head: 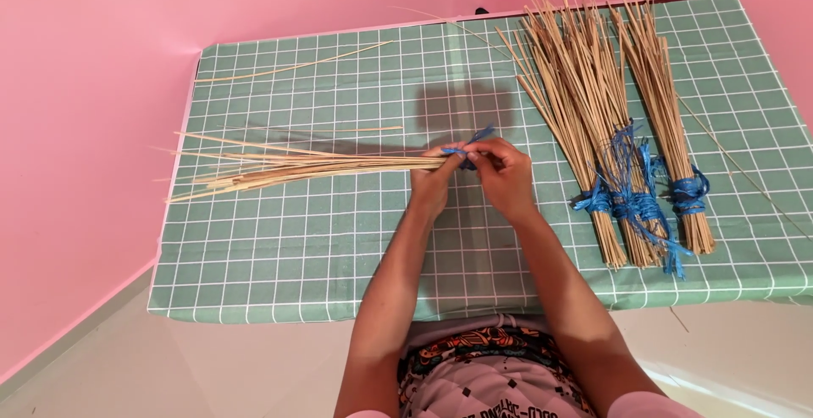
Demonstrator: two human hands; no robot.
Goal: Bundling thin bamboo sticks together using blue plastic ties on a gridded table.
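Over the middle of the table (pixel 339 240), seen from the head camera, both hands are meeting at one end of a bundle of thin tan sticks (pixel 288 166). The left hand (pixel 434 182) is closing around the gathered end of the bundle, fingers wrapped on the sticks, while the loose ends are fanning out leftward just above the green checked cloth. The right hand (pixel 501 177) is pinching a blue plastic strip (pixel 471 149) between thumb and fingertips, right at the point where the sticks are being gripped; a short tail of the strip is sticking up beside the knuckles. Both hands are touching each other there.

Off to the right, well apart from the hands, three tied bundles (pixel 618 130) are lying side by side, each bound near its lower end with blue strip, their tips spreading toward the far edge. A single loose stick (pixel 292 66) is lying near the far left corner of the cloth. Pink walls (pixel 85 88) are standing behind the table.
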